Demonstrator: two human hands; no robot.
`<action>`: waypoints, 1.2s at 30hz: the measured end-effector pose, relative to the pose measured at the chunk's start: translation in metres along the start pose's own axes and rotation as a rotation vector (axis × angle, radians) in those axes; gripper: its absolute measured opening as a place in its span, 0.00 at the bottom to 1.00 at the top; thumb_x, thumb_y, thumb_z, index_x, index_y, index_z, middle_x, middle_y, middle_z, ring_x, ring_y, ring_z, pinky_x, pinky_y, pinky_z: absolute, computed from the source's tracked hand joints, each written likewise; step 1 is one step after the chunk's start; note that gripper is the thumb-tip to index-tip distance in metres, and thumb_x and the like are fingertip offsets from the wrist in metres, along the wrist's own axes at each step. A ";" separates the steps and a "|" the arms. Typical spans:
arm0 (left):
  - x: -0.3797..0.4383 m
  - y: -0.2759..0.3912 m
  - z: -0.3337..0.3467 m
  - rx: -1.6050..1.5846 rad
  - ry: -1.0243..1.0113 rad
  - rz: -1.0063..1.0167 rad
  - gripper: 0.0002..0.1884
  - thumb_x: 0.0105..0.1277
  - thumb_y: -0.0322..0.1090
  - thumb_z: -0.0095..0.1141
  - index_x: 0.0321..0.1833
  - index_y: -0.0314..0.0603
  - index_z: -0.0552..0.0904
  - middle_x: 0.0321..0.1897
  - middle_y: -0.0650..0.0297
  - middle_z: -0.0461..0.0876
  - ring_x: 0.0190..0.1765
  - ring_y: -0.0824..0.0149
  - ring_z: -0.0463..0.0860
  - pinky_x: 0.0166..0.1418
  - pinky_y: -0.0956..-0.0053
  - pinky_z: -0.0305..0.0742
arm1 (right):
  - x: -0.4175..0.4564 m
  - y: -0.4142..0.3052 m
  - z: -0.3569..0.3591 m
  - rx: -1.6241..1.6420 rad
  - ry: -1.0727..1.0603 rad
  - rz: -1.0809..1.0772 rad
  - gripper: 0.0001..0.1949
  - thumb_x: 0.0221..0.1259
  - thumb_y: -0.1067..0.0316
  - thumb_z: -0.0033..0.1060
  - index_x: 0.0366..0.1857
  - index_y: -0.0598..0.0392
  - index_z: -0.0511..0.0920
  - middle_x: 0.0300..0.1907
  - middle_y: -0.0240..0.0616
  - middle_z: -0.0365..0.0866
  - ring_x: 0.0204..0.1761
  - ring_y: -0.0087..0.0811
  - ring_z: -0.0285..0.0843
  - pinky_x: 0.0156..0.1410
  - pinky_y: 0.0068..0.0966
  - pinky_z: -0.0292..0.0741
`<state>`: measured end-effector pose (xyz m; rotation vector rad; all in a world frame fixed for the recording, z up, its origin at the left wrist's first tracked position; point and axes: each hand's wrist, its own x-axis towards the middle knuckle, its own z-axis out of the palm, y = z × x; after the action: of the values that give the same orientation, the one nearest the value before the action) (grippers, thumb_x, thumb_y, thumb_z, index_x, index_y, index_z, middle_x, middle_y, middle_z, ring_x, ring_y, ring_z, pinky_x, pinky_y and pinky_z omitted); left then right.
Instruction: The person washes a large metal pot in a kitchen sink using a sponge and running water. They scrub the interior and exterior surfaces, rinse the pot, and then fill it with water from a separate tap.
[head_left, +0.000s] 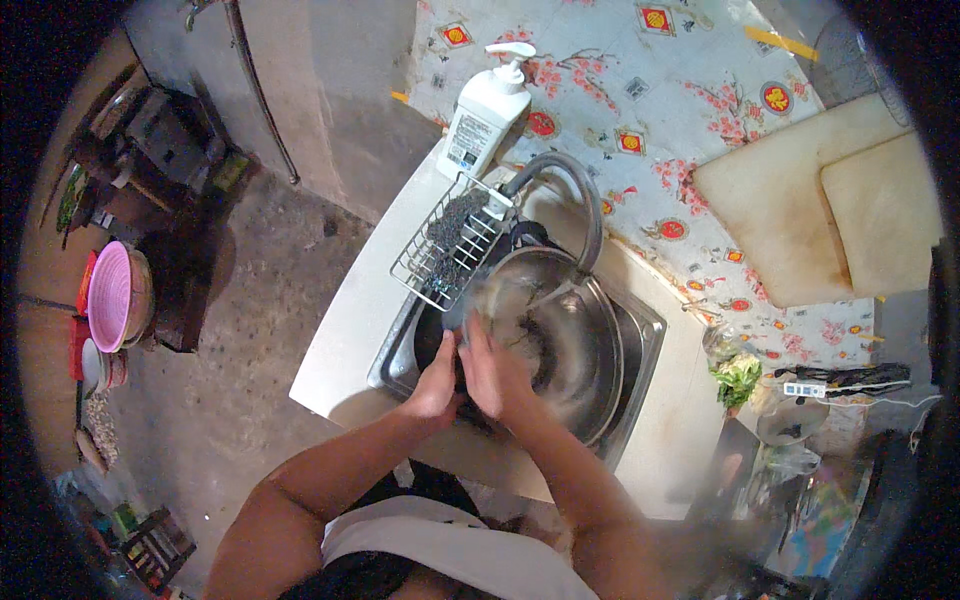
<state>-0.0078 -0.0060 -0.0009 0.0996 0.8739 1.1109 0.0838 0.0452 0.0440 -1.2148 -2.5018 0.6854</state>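
Observation:
My left hand (433, 386) and my right hand (491, 373) are close together over the left side of the sink (390, 365). Their palms face each other, with fingers pointing away from me. Something greyish and blurred shows by the fingertips; whether the hands grip it is unclear. A large metal wok (574, 375) rests in the sink, partly behind my right hand. Above it arches a grey flexible faucet (592, 202), with a stream of water running from its end. A wire basket (401, 268) holding dark scouring pads (457, 221) hangs just beyond my fingertips.
A white pump bottle (484, 120) stands behind the basket on the pale countertop (341, 360). Cutting boards (772, 202) lean against the patterned wall covering at right. Leafy vegetables (737, 379) and a power strip (804, 389) lie farther right. A pink basin (109, 296) is at far left.

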 end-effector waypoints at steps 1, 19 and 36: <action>-0.002 0.001 0.004 0.008 -0.001 -0.020 0.29 0.67 0.61 0.22 0.68 0.62 0.53 0.68 0.63 0.51 0.68 0.57 0.51 0.63 0.42 0.43 | 0.020 0.011 0.004 -0.017 0.036 0.035 0.16 0.59 0.65 0.45 0.49 0.61 0.66 0.32 0.58 0.76 0.33 0.56 0.74 0.37 0.44 0.70; -0.002 -0.006 0.021 0.331 0.080 0.274 0.37 0.55 0.24 0.52 0.67 0.44 0.50 0.54 0.56 0.67 0.54 0.64 0.68 0.58 0.73 0.63 | 0.042 0.017 -0.031 0.257 0.351 0.095 0.20 0.56 0.64 0.52 0.52 0.60 0.68 0.39 0.49 0.78 0.39 0.44 0.78 0.48 0.34 0.72; -0.009 0.066 0.023 1.362 0.351 0.434 0.21 0.61 0.52 0.46 0.39 0.41 0.81 0.32 0.51 0.82 0.39 0.53 0.81 0.44 0.66 0.74 | -0.203 0.184 -0.041 0.451 0.181 1.133 0.17 0.44 0.60 0.68 0.34 0.62 0.78 0.27 0.38 0.79 0.27 0.30 0.74 0.34 0.28 0.71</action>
<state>-0.0428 0.0256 0.0517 1.2922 1.8654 0.7348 0.3472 -0.0054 -0.0260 -2.2806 -1.2091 1.1896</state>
